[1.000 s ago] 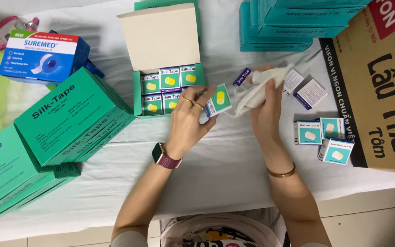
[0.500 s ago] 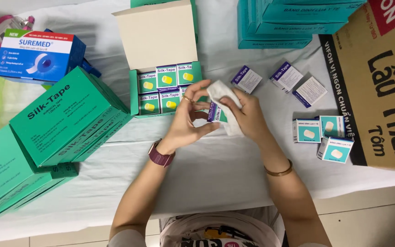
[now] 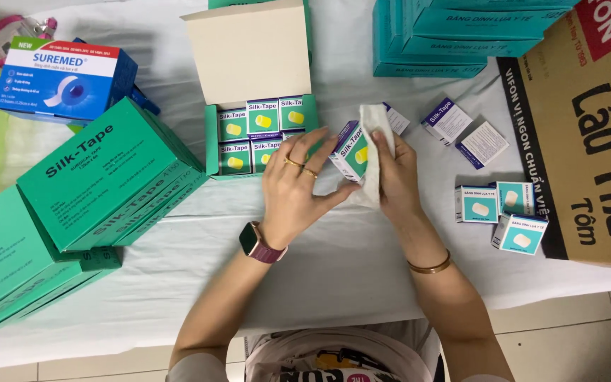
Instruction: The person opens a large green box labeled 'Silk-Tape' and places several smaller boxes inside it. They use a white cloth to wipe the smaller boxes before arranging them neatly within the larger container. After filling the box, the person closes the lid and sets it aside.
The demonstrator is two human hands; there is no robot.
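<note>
A white cloth-covered table (image 3: pixel 178 233) filled the view, its far and left edges cut off, with glossy green cartons (image 3: pixel 100 177) stacked at the left, a brown cardboard box (image 3: pixel 588 141) running off the right edge, and bare cloth open only along the near side. The open green tray box (image 3: pixel 249 134) at the far centre held rows of small boxes partly hidden behind the left hand (image 3: pixel 295 187), whose fingers were spread loose, touching the small tape box (image 3: pixel 351 150). The right hand (image 3: pixel 397 177) gripped that box through a crumpled white cloth (image 3: pixel 376 152).
</note>
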